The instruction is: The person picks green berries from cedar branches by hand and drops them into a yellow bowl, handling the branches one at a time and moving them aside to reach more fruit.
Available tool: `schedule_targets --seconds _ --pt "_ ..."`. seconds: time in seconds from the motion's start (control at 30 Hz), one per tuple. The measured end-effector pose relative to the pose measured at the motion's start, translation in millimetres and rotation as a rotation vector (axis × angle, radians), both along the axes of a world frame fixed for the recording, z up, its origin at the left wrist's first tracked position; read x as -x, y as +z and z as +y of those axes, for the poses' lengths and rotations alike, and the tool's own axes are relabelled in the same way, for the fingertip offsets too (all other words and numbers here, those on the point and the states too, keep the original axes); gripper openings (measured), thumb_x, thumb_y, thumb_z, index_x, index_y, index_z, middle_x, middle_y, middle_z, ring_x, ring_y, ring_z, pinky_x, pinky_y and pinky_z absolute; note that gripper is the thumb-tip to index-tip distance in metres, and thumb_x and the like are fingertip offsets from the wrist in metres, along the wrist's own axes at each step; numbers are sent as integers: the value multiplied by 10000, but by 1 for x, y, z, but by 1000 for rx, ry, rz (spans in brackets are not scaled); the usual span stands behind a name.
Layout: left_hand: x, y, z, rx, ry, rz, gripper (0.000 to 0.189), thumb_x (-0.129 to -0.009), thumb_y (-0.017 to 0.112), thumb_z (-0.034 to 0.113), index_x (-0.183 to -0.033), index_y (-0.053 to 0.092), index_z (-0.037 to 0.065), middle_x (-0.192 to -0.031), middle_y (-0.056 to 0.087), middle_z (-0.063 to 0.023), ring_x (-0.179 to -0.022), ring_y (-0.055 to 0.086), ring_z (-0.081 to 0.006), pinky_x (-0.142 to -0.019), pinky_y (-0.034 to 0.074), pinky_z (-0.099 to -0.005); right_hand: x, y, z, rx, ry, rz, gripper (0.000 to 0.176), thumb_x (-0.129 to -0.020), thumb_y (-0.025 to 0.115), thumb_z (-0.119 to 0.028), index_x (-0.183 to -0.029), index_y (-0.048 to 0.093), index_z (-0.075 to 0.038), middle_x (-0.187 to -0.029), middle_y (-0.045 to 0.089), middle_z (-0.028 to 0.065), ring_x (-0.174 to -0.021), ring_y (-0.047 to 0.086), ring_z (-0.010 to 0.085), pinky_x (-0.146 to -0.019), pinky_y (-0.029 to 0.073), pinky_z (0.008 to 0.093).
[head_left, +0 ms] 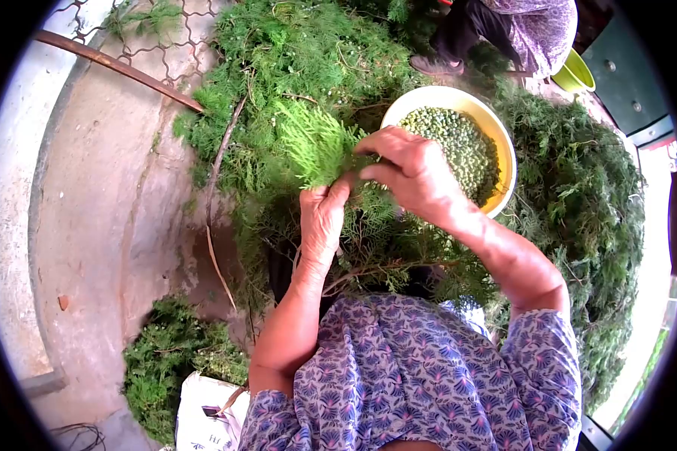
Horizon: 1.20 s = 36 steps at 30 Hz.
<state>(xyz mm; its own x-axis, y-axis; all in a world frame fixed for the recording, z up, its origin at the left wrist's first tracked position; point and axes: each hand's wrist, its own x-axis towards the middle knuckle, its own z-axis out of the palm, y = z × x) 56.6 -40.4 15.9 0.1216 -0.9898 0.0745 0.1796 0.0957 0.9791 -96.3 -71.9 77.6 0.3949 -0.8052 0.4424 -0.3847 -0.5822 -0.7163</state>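
My left hand (pixel 325 214) is closed round the base of a bright green conifer sprig (pixel 312 143), whose flat leaves fan upward. Close by on the right, my right hand (pixel 414 169) has its thumb and fingers curved together at the sprig's side; whether anything small is between the fingertips I cannot make out. Partly behind my right hand stands a yellow basin (pixel 506 154), holding many small round green cones (pixel 462 143). More cut branches (pixel 376 225) lie across my lap, below the hands.
Heaped conifer branches (pixel 278 52) lie ahead, with another large pile (pixel 579 203) at right. A co-worker (pixel 538 30) sits at the top right beside a green bowl (pixel 574 73). A wooden pole (pixel 120 69) and a white sack (pixel 207 413) are at left.
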Motion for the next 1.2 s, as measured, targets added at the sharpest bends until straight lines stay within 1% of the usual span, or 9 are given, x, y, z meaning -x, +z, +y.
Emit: schedule_targets --seconds 0.3,0.33,0.47,0.5,0.67,0.9,1.03,1.07,1.2 --pt "-6 12 14 18 -29 -259 160 -842 604 145 -851 644 -10 -679 614 -4 -585 503 -67 -538 385 -218 -15 -26 -7 -149 -26 95 209 -787 654 -196 -838 584 -6 -709 553 113 -677 590 282 -579 454 373" --pt "-12 6 11 346 57 -778 201 -846 605 180 -926 660 4 -772 663 -44 -629 562 -91 -596 429 -233 -11 -11 -7 -465 -132 -139 182 -817 630 -185 -841 580 -11 -705 567 87 -665 593 231 -557 456 337" --pt "-20 20 12 -162 -3 -58 252 -871 567 194 -1006 644 -4 -917 669 -54 -730 593 -145 -689 468 -270 4 2 -17 -807 -217 -1006 102 -875 556 -87 -963 558 -35 -737 588 28 -576 557 100 -497 453 200" --pt "-26 -23 9 -172 101 411 250 -873 553 174 -1009 631 -21 -972 661 -59 -801 590 -146 -710 458 -278 4 -1 -13 -809 -214 -1006 102 -875 556 -87 -963 558 -35 -737 588 28 -576 557 100 -497 453 200" --pt "-29 -10 7 -465 202 350 245 -831 538 99 -1028 598 -34 -1044 636 -100 -971 568 -177 -802 431 -317 -10 -24 9 -727 1 -585 180 -813 619 -14 -985 570 -36 -752 578 22 -598 517 60 -535 447 185" --pt "-25 6 11 -187 -100 293 235 -797 614 63 -1025 600 9 -1025 630 -81 -839 600 -120 -685 477 -248 -32 -25 15 -412 -104 -270 299 -796 652 -39 -1076 546 -49 -824 613 -7 -715 547 51 -644 467 208" --pt "-16 11 11 -149 -5 272 376 -764 634 -34 -1125 540 12 -1046 600 -81 -861 599 -133 -749 501 -257 -28 -27 7 -193 -72 -73 375 -785 645 -41 -1143 537 -66 -929 590 97 -849 569 145 -742 466 305" --pt "-12 17 13 -128 30 282 364 -768 630 -43 -1118 547 14 -1028 601 -65 -878 592 -126 -777 500 -256 -28 -31 4 -198 -62 -132 401 -746 663 -48 -1130 548 -82 -881 546 141 -821 557 313 -715 458 385" --pt "-10 14 13 -98 71 164 373 -762 642 -36 -1120 548 14 -1027 605 -60 -884 598 -130 -775 500 -248 -23 -26 3 -97 -19 -59 310 -731 679 -53 -1032 605 -50 -845 525 126 -823 533 291 -710 451 359"
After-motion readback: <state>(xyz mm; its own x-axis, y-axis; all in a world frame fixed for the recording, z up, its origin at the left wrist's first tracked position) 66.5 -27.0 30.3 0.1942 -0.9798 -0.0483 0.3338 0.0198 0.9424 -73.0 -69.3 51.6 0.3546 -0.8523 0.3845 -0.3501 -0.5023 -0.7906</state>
